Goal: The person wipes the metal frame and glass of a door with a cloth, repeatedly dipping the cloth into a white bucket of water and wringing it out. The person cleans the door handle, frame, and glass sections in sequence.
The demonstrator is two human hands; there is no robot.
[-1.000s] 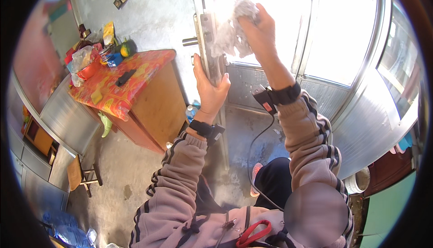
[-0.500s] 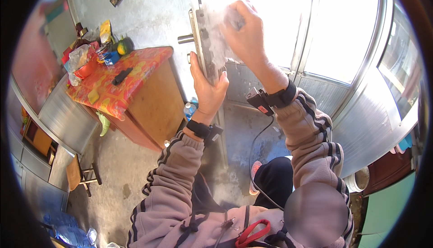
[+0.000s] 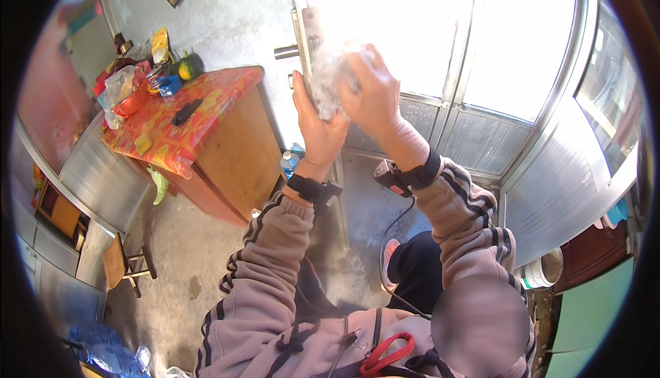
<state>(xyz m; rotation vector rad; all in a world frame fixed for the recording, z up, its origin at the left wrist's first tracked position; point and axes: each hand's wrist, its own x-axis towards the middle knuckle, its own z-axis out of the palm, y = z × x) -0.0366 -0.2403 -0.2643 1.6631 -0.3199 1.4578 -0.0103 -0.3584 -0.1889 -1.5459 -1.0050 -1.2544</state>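
Observation:
A silvery door edge [image 3: 298,19] with a lock plate stands upright in front of me, its lever handle [image 3: 287,52] pointing left. My left hand [image 3: 319,134] grips this edge below the handle, fingers along one face and thumb on the other. My right hand [image 3: 375,92] is closed round a crumpled whitish rag [image 3: 326,79] and presses it against the lock side, just above my left thumb. Bright light and motion blur the rag, so its exact material is hard to make out. It hides the lower part of the lock plate.
Left of the door is a wooden cabinet [image 3: 234,141] under a red patterned cloth [image 3: 223,89], holding a red basin [image 3: 130,105], a gourd [image 3: 190,67] and a dark remote-like object [image 3: 186,112]. A water bottle [image 3: 289,163] stands beside it. Glazed door panels [image 3: 474,137] and a white bucket [image 3: 543,269] are on the right.
My right hand has come down along the door edge with the rag, closer to my left hand. The upper lock plate now shows. My left hand keeps its hold.

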